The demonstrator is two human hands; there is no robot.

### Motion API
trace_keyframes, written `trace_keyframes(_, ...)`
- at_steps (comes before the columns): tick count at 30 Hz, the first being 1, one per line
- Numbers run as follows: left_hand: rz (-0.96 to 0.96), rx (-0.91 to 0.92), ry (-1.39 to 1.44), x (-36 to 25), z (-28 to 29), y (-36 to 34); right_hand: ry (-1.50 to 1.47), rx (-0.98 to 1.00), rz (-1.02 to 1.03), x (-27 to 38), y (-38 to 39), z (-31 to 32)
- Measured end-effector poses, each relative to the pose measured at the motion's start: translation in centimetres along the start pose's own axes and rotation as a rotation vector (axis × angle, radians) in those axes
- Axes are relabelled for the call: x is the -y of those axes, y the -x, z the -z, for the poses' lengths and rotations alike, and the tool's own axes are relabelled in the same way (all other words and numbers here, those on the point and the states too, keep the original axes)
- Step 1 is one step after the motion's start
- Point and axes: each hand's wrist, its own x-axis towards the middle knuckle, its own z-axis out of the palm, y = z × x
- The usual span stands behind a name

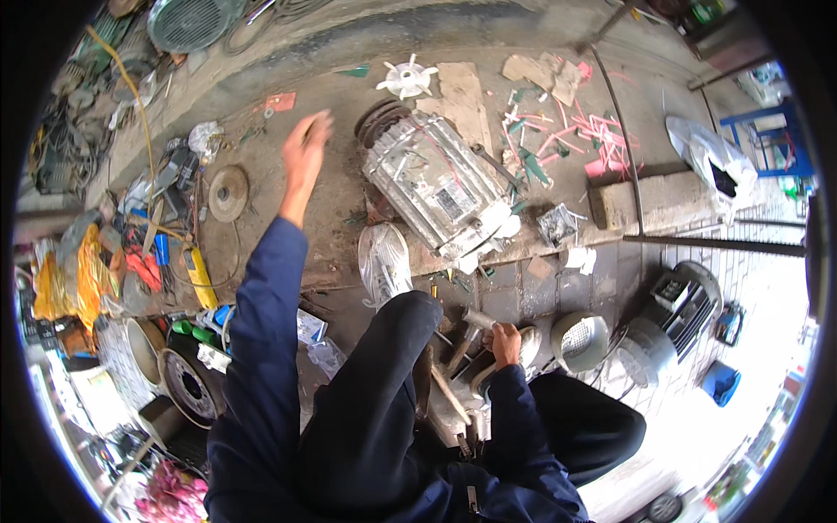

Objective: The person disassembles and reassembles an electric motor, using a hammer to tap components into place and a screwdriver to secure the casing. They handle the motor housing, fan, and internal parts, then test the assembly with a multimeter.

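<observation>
My left hand (307, 152) is stretched out over the dusty concrete ledge, left of a grey finned electric motor (440, 183). Its fingers are extended, a little blurred, and hold nothing that I can see. The motor lies tilted on its side, with a grooved pulley (382, 122) at its far left end. Beyond it rests a white plastic fan (407, 78). Low in front of me, beside my knee, my right hand (504, 344) is closed at the head of a hammer (477, 319). My shoe (384, 257) stands against the motor's near side.
Pink tube scraps (602, 131) and cardboard (462, 100) litter the ledge. A round metal disc (228, 193) and a yellow tool (200, 277) lie at left. Right of my hand stand a cylindrical housing (580, 340) and another motor (667, 322). A metal frame bar (715, 245) crosses at right.
</observation>
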Motion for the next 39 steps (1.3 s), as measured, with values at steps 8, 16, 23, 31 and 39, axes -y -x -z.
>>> trace_keyframes(8,-0.032,0.515,-0.964,-6.8,-11.0,-5.3,-0.181,-0.236,0.237,14.9,2.6,-0.5)
trace_keyframes(16,-0.274,0.118,-0.463,-0.6,-2.6,3.5,0.071,-0.045,0.598,33.6,2.2,0.9)
trace_keyframes(23,0.328,-0.063,0.209,-0.6,-4.0,12.6,0.574,0.112,1.062,39.8,-1.6,-5.9)
trace_keyframes(31,0.722,0.087,0.610,-1.0,-9.8,14.4,0.905,0.320,0.598,40.4,-4.1,-11.2)
trace_keyframes(39,0.723,0.180,0.778,-1.5,-10.7,13.3,0.798,0.223,0.658,38.9,-4.0,-11.6)
